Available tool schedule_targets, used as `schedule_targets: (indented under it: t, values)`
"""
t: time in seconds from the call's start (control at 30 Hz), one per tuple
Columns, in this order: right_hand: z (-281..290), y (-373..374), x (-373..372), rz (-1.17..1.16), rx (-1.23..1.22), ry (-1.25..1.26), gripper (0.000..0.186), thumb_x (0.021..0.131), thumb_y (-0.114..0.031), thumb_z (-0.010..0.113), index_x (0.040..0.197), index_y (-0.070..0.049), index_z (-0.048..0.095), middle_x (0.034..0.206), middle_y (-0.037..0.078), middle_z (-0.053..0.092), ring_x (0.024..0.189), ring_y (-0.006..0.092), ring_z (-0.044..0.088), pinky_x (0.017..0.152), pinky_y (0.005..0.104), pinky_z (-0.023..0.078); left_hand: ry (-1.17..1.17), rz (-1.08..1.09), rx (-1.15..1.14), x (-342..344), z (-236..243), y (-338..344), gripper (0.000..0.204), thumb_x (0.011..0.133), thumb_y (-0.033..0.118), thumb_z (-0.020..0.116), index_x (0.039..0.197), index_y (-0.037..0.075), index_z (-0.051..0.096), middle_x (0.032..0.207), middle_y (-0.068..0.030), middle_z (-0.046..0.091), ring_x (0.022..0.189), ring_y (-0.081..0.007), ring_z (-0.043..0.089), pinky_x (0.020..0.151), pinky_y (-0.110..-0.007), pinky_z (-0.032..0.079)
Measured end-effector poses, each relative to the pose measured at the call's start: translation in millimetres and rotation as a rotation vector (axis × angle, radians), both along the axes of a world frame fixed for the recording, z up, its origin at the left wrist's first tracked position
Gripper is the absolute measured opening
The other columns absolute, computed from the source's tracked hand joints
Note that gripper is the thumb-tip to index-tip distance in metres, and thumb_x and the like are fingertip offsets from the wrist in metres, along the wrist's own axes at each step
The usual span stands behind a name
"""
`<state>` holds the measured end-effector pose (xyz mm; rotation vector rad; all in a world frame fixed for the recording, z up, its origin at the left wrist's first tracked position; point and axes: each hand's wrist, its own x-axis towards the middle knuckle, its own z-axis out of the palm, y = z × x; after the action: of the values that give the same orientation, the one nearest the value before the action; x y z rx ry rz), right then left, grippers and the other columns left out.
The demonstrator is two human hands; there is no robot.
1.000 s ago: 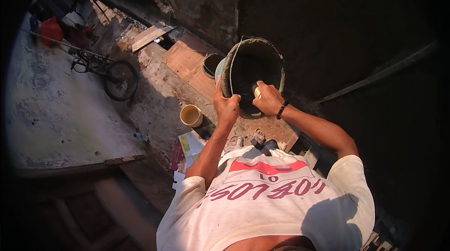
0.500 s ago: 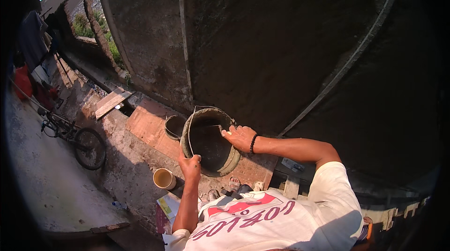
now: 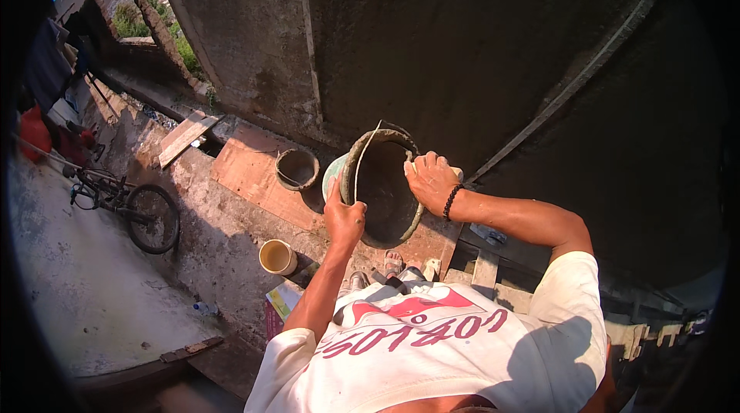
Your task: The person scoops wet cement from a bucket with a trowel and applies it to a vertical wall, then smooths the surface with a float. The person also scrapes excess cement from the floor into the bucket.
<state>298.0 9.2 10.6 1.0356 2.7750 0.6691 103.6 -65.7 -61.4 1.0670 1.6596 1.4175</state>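
Note:
A large mortar-crusted bucket [image 3: 337,172], greenish on its outer side, is tilted in front of me, its mouth toward me. My left hand [image 3: 344,220] is closed on its left rim, thumb over the edge near the thin wire handle [image 3: 364,152]. At the opposite rim, my right hand [image 3: 434,184] is closed around a pale-handled tool [image 3: 459,174]; the handle's end shows past the fist and its other end cannot be made out. The bucket's inside is dark and wet-looking. A smaller mortar-crusted bucket [image 3: 297,169] stands left of the large one.
Boards [image 3: 248,176] lie along the foot of a dark plastered wall [image 3: 432,50] with pale vertical strips. A cream pail [image 3: 277,257] stands near my left forearm. Further left are a bicycle [image 3: 150,216], loose planks [image 3: 185,139] and a pale slope. My sandalled feet [image 3: 393,261] are below the bucket.
Both hands have shifted right with the large bucket, which is lifted and tilted more, showing its greenish side. The smaller bucket is now fully uncovered. My view has shifted slightly.

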Motion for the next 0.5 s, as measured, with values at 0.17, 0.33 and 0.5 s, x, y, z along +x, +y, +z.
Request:
schedule_targets:
  t: [0.17,0.33,0.5]
  values:
    - [3.9,4.3,-1.0,-0.017,-0.130,-0.036,0.020,0.081,-0.014,0.061,0.095,0.000,0.065,0.089,0.017,0.064,0.087,0.0315,0.062,0.067,0.0401,0.054,0.082,-0.034,0.159,-3.7,26.8,13.1,0.070,0.065,-0.005,0.057,0.134,-0.006,0.049,0.128,-0.0224,0.059,0.112,-0.0273,0.062,0.093,-0.033,0.048]
    - [10.6,20.9,19.5,-0.090,-0.488,0.020,0.021,0.081,-0.012,0.060,0.097,0.000,0.064,0.075,0.022,0.066,0.079,0.0374,0.068,0.073,0.0461,0.055,0.258,-0.104,0.149,-14.1,51.5,7.7,0.076,0.066,0.000,0.059,0.139,0.020,0.052,0.145,-0.0299,0.039,0.075,-0.0269,0.070,0.080,-0.035,0.053]
    - [-24.4,15.3,28.7,-0.143,-0.797,0.114,0.032,0.077,-0.019,0.066,0.102,-0.001,0.064,0.082,0.024,0.066,0.085,0.0404,0.066,0.079,0.0467,0.053,0.228,-0.188,0.026,-21.9,59.8,2.3,0.075,0.067,0.001,0.062,0.139,0.019,0.052,0.146,-0.0290,0.039,0.081,-0.0278,0.070,0.084,-0.037,0.052]
